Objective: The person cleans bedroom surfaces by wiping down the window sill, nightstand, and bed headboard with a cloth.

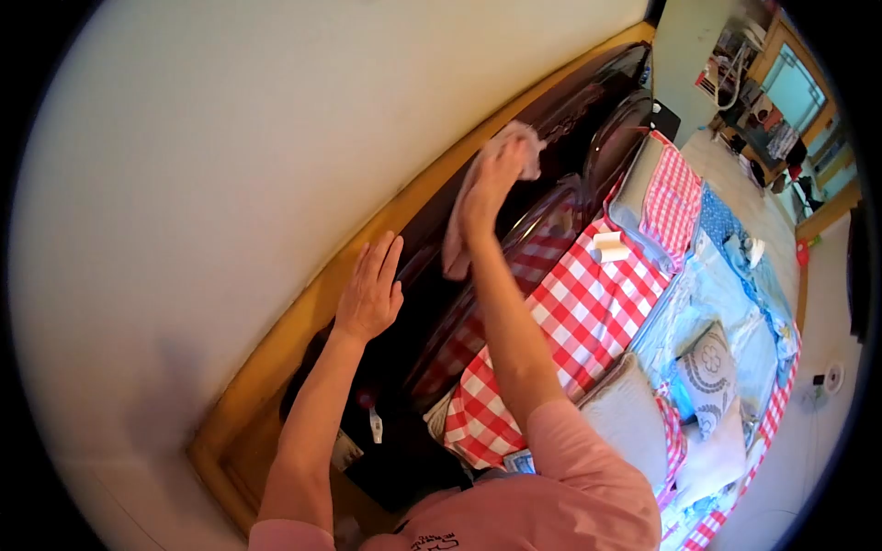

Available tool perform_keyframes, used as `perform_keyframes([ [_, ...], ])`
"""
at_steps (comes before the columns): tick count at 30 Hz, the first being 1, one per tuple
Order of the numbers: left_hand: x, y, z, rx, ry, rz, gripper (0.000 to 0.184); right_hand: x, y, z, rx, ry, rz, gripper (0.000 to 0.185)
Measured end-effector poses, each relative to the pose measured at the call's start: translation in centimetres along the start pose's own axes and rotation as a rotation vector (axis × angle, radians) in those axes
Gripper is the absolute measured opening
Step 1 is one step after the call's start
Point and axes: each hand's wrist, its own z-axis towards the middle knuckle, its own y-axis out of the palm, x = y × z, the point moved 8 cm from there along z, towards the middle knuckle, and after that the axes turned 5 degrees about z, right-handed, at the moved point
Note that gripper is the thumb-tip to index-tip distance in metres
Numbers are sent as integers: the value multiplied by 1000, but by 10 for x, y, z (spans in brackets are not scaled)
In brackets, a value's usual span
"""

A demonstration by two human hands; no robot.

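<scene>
A pink cloth (457, 241) lies under my right hand (494, 188), which presses it on the dark glossy headboard (560, 115); the fingers are bent over its upper part and the rest hangs down to the left. My left hand (370, 289) is held flat with its fingers stretched out, near the wooden wall trim (335, 262) at the headboard's left end. Nothing is in that hand.
Beside the headboard is a bed with a red and white checked cover (588, 308), a grey patterned cushion (709, 376), pale pillows (629, 413) and blue bedding (726, 285). A wall fan (833, 377) hangs at the right.
</scene>
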Motion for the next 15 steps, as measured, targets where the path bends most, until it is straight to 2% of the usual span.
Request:
perform_keyframes([
  [1,0,0,1,-12,-13,-4,68,-18,9,-29,-97,-343,-269,54],
  [2,0,0,1,-26,-28,-9,65,-25,8,-48,-86,-86,-105,55],
  [6,2,0,1,-40,-4,19,68,-53,6,-63,-152,-125,-109,57],
  [8,5,2,2,-51,16,70,72,-47,14,-37,-221,-109,-313,56],
  [12,6,6,3,-80,38,83,75,-16,12,24,-101,-36,-352,53],
  [15,11,2,14,-127,40,108,76,-8,12,42,-92,0,-370,53],
])
